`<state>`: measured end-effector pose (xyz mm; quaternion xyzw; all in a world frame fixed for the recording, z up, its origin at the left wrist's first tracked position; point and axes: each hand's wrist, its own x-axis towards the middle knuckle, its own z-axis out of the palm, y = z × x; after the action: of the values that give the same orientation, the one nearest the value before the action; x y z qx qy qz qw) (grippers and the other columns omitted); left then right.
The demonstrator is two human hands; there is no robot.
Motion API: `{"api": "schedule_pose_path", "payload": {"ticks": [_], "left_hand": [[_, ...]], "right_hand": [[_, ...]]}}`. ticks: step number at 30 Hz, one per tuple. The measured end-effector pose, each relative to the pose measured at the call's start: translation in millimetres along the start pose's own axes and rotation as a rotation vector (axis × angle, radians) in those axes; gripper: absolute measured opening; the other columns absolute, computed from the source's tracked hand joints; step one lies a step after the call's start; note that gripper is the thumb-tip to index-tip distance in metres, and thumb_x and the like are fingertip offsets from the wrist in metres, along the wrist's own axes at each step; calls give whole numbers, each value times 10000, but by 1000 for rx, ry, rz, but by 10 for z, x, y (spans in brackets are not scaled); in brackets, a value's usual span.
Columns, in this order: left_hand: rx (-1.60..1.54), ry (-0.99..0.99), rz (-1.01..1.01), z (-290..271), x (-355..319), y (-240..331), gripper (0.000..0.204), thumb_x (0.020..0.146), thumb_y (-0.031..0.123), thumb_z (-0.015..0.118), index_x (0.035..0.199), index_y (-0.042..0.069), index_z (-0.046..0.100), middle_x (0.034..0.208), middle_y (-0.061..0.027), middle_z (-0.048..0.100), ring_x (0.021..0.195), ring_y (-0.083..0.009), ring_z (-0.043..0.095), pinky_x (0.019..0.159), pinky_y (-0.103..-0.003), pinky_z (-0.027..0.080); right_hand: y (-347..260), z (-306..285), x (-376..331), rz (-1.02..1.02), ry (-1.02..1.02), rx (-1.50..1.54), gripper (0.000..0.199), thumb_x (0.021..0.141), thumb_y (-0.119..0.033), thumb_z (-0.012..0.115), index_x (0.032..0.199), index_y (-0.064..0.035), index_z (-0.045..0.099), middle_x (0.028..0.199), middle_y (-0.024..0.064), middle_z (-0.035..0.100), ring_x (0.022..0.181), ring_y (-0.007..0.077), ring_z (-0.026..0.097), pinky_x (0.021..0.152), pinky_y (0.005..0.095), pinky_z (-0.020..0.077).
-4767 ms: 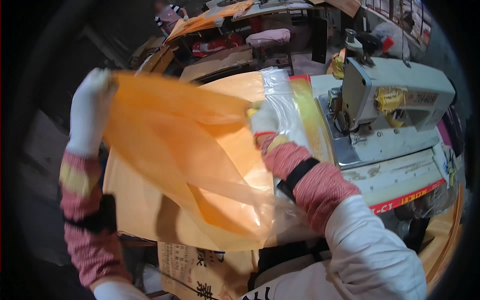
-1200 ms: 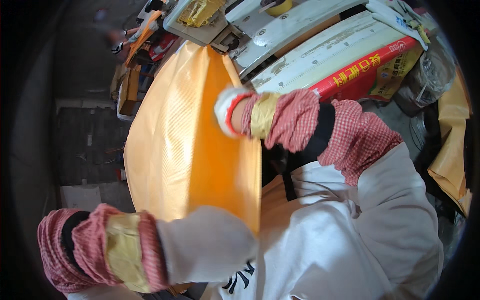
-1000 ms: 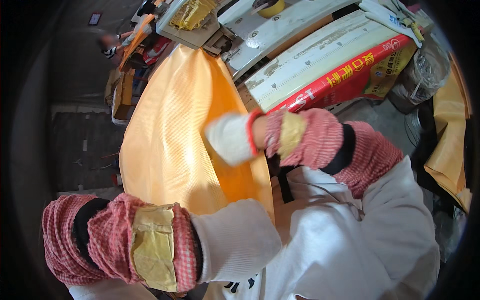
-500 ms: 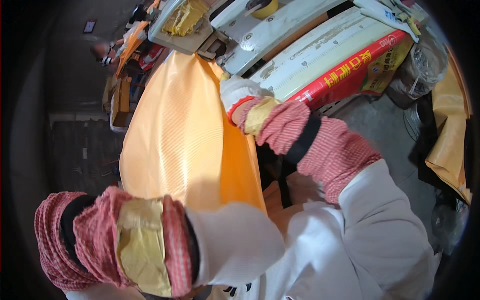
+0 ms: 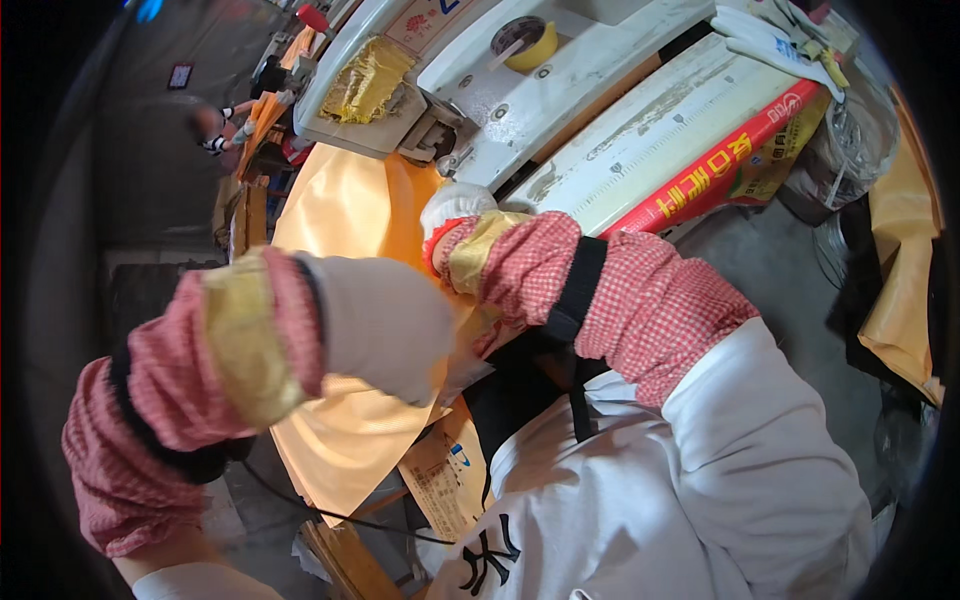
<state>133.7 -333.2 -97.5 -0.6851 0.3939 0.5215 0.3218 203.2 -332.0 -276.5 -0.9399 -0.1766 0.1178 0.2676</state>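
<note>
In the head view, one orange sheet (image 5: 335, 215) runs from the near end of the sewing machine (image 5: 370, 110) down toward the person, its lower edge hanging loose and bent. The right hand (image 5: 458, 207), in a white glove, is against the sheet's right-hand edge, just below the machine; its fingertips are hidden, so I cannot tell whether it grips. The left hand (image 5: 390, 328), also gloved and blurred, is over the sheet farther below the machine; its fingers are out of sight, and I cannot tell whether it holds anything. One yellow tape roll (image 5: 538, 48) sits on the machine's base. Right of the machine extends a pale worktop (image 5: 625, 140), its front edge bordered by one red strip (image 5: 700, 180), with one white glove (image 5: 765, 42) at its far end. Beyond that edge, well right of the machine, lie one clear plastic bag (image 5: 845, 150) and a folded orange piece (image 5: 893, 290). Between that piece and the person's right sleeve, bare grey floor (image 5: 785, 280) leaves open room below the machine's worktop.
</note>
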Motion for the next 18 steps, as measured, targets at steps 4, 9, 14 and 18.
{"api": "schedule_pose_path", "payload": {"ticks": [4,9,14,18], "left_hand": [[-11,-307,-226,43,-460,26,361,748,389,509,725,60,655,686,-144,611,709,-344,592,672,-412,473],[-35,-240,185,357,-319,605,228,688,264,557,692,58,656,652,-113,618,656,-297,615,609,-371,486],[46,212,189,313,176,913,121,693,177,579,652,84,643,614,-57,611,589,-253,605,570,-341,484],[220,367,279,250,193,144,157,695,237,607,685,87,648,625,-47,609,637,-250,593,591,-357,474]], "right_hand": [[-73,10,47,0,-100,-62,140,737,-218,609,813,-134,691,812,26,655,752,206,632,621,363,512],[-145,-21,22,28,-68,-103,116,702,-200,651,797,-145,690,790,26,655,736,197,632,600,357,510],[-110,-101,-149,67,-53,-137,113,684,-187,673,789,-148,689,776,29,655,726,194,632,587,355,509],[-276,-85,-252,53,-43,-141,118,693,-181,658,799,-136,687,774,41,655,723,202,634,582,359,509]]}}
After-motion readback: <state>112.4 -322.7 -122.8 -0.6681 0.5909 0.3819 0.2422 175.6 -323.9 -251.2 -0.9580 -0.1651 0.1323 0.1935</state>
